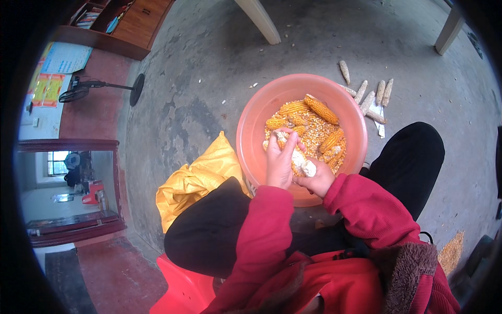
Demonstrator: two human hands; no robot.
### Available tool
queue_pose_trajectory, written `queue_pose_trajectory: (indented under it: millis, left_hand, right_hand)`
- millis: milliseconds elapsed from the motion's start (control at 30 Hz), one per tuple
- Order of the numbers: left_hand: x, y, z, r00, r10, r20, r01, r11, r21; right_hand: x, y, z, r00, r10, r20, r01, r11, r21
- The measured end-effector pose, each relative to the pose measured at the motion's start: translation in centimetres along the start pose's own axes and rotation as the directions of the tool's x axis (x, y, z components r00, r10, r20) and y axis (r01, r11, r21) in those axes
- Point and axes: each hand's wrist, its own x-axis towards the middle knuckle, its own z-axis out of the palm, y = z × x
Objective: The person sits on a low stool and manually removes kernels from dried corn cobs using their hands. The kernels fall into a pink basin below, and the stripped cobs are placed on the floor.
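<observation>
Both hands are over a round orange-pink plastic basin [251,117]. My left hand [281,159] grips a partly shelled corn cob, its fingers curled around the pale upper part. My right hand [317,176] holds a cob with a bare white end [309,168] close beside it. Whether the hands hold one cob or two is hard to tell, since fingers cover part of it. Loose yellow kernels [313,137] lie in the basin under several corn cobs, one of them [321,110] leaning near the far wall.
Several stripped cobs [367,103] lie on the concrete floor beyond the basin at the right, some on white paper [381,127]. A yellow woven sack [200,161] lies left of the basin. Pale furniture legs [261,21] stand beyond. Kernels are heaped [451,251] at lower right.
</observation>
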Motion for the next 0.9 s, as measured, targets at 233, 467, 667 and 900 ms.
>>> queue_pose_trajectory:
  millis: [233, 467, 667, 900]
  left_hand:
    - [-0.3, 1.8, 0.1, 0.989, -0.100, 0.112, 0.125, 0.962, -0.244]
    - [-0.2, 0.3, 0.4, 0.997, -0.071, 0.004, 0.071, 0.986, -0.153]
    - [-0.1, -0.2, 0.5, 0.999, -0.029, -0.015, 0.028, 0.999, -0.041]
    - [0.0, 1.1, 0.5, 0.992, -0.124, 0.026, 0.125, 0.931, -0.343]
  right_hand:
    - [-0.4, -2.8, -0.8, 0.947, 0.220, 0.235, -0.286, 0.910, 0.302]
    - [-0.4, -1.5, -0.2, 0.975, 0.163, 0.149, -0.191, 0.961, 0.200]
    - [-0.4, -1.5, -0.2, 0.980, 0.162, 0.117, -0.178, 0.974, 0.138]
    - [-0.2, -2.3, -0.9, 0.953, 0.222, 0.209, -0.270, 0.932, 0.241]
